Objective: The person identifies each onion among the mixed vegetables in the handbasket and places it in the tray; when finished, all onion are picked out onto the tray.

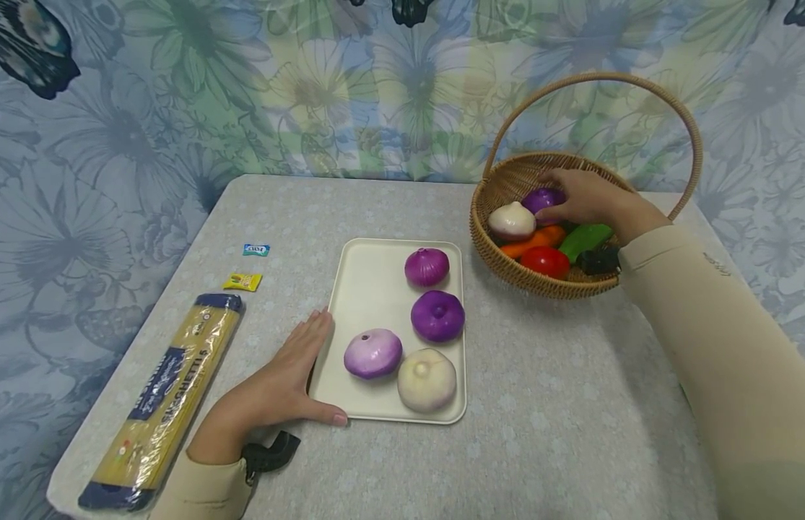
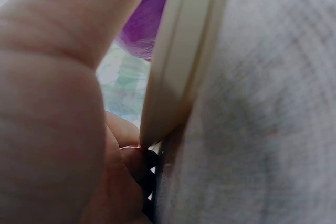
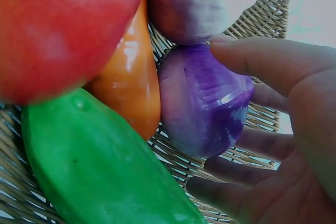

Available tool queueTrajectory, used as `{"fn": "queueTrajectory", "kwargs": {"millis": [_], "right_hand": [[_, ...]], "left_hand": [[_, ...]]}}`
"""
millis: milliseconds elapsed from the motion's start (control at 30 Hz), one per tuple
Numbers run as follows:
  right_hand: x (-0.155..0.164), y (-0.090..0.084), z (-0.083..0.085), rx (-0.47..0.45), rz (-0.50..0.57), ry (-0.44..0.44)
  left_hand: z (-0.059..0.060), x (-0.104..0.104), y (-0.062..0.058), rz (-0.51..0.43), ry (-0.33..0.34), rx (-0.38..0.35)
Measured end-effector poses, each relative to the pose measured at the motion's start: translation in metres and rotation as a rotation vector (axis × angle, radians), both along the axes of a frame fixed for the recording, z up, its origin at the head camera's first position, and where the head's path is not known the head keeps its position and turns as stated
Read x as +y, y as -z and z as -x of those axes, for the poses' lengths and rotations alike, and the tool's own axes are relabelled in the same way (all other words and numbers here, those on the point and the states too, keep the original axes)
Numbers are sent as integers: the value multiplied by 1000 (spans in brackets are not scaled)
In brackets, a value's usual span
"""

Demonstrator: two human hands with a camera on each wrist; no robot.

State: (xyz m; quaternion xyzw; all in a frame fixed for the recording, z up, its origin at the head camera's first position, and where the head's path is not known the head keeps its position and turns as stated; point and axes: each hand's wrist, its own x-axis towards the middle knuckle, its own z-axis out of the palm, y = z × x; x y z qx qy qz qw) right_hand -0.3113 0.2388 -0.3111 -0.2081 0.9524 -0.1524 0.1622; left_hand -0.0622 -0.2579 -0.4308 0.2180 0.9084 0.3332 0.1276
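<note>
Four onions (image 1: pixel 427 266) lie on the tray (image 1: pixel 370 289). Right hand (image 1: pixel 587 196) closes around a purple onion (image 1: pixel 543 199) in the basket (image 1: pixel 499 263) at two o'clock; one pale onion (image 1: pixel 511 220) remains. Left hand (image 1: pixel 279 386), fingers flat, steadies the tray.

table (image 1: pixel 558 404) — grey cloth | tray (image 1: pixel 370 289) | basket (image 1: pixel 506 263) | spaghetti pack (image 1: pixel 164 404) | two sweets (image 1: pixel 242 281)

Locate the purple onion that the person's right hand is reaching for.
In the head view, the purple onion lies in the wicker basket at the table's right, beside a pale onion, under the right hand.
</note>
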Motion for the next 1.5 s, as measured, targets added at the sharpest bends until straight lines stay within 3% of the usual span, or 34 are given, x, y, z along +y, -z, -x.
{"fn": "queueTrajectory", "kwargs": {"millis": [1133,1500], "right_hand": [[3,9,2,32,-30,-11],[2,4,-2,39,-23,-25]], "left_hand": [[-1,0,1,18,-7,-5],[-1,-1,2,-3,1,12]]}}
